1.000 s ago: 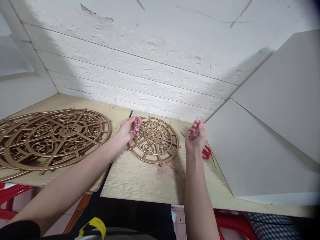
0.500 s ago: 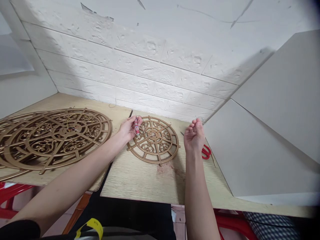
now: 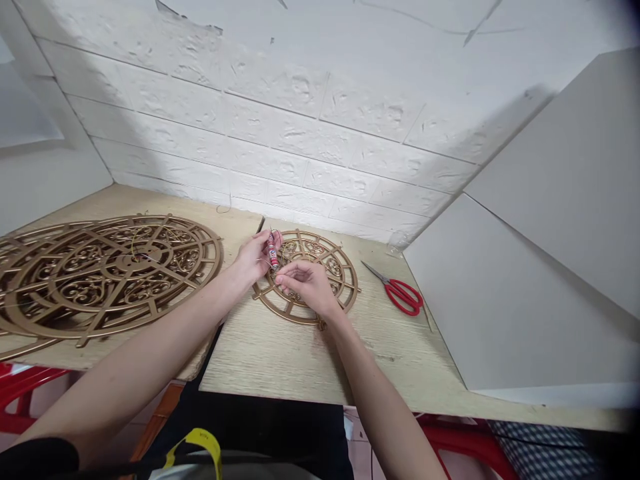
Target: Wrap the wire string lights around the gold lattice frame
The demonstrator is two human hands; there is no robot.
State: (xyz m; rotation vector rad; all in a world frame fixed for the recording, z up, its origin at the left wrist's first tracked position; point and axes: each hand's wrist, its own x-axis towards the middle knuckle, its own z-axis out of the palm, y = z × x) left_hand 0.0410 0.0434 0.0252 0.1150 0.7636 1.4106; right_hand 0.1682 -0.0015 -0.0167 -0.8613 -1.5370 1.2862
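My left hand (image 3: 255, 257) is closed around a small red and white spool (image 3: 272, 251) with thin wire trailing from it, at the left rim of a small round gold filigree disc (image 3: 334, 280) lying flat on the wooden table (image 3: 280, 353). My right hand (image 3: 306, 283) rests over the middle of that disc, its fingers pinched together close to the spool. What the pinch holds is too fine to see.
Larger gold filigree discs (image 3: 100, 273) lie stacked at the left of the table. Red-handled scissors (image 3: 400, 291) lie to the right of the small disc. A white brick wall stands behind, and a grey slanted board (image 3: 540, 253) closes the right side.
My right hand has moved left from above the scissors onto the small disc, close to my left hand, and the scissors now show fully. My left hand has stayed in place.
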